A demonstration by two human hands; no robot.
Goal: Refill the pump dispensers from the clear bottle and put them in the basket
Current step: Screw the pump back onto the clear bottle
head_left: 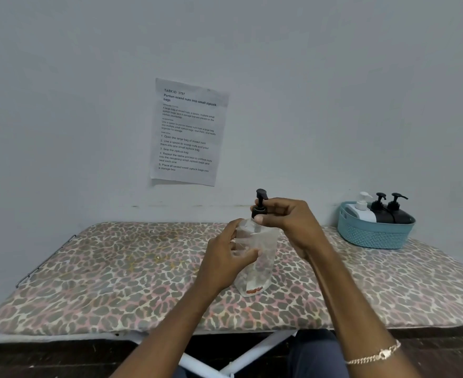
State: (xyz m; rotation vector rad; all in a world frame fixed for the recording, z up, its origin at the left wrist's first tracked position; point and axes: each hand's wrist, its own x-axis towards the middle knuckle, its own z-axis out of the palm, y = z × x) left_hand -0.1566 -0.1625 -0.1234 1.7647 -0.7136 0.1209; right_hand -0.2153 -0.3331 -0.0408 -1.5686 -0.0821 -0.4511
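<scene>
A clear bottle [260,266] with a black pump head [260,203] stands on the leopard-print board [115,276], a reddish label near its base. My left hand [225,257] grips the bottle's body from the left. My right hand [290,222] pinches the black pump collar at the bottle's neck. At the far right stands a light blue basket [375,236] holding a white pump dispenser [361,208] and two black pump dispensers [388,211].
A printed paper sheet [188,132] is stuck to the grey wall behind the board. White metal legs [255,353] cross under the board's front edge. A bracelet sits on my right wrist.
</scene>
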